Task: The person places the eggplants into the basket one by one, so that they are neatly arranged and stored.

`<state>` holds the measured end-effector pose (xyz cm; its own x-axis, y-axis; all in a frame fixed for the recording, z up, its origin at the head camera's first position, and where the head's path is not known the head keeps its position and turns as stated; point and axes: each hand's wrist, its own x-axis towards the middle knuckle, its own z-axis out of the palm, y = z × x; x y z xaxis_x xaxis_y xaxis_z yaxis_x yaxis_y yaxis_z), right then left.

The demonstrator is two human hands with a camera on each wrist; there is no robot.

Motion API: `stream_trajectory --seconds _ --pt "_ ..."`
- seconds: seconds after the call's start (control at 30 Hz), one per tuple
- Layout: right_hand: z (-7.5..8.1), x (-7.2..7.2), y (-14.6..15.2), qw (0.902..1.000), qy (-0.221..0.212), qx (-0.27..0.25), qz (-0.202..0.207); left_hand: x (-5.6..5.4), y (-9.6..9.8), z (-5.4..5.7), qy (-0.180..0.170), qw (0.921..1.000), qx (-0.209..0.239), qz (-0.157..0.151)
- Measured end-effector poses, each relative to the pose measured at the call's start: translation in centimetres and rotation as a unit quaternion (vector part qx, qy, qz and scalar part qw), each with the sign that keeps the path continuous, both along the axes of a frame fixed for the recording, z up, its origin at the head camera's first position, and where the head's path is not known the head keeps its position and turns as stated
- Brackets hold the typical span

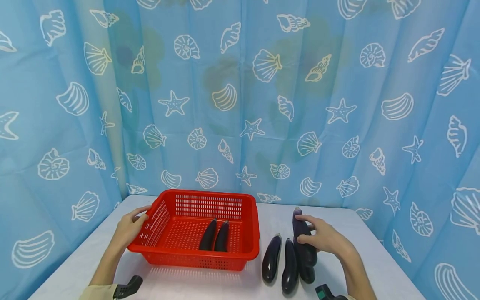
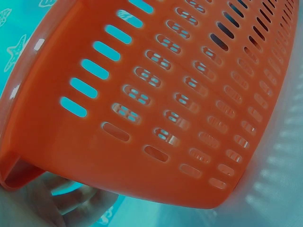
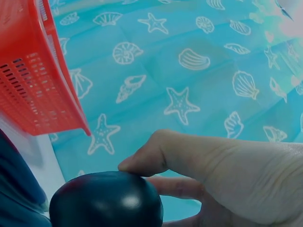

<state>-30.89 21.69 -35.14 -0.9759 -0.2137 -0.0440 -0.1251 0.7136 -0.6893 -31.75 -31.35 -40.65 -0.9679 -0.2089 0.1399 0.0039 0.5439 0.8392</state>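
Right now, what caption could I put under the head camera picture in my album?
Left hand on the red basket, right hand gripping an eggplant, two eggplants lying inside.

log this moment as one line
left hand: holds basket at rim | right hand: grips eggplant | in basket: two eggplants | on table: other eggplants

The white table [image 1: 276,221] bears a red basket [image 1: 180,258], nearer its left edge than its right. Between the basket and the table's right edge, 3 dark eggplants [image 1: 290,271] lie together, 1 partly hidden, thick ends toward the front edge.
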Motion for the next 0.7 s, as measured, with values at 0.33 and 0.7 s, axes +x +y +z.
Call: stream_trajectory --seconds 0.33,0.7 --pt "-0.5 0.0 -2.2 0.9995 0.030 -0.005 -0.009 0.1 0.0 0.0 -0.001 1.0000 0.002 -0.002" --pt "-1.0 -0.1 -3.9 0.9991 0.040 0.004 -0.014 0.0 -0.1 0.0 0.003 1.0000 -0.001 -0.001"
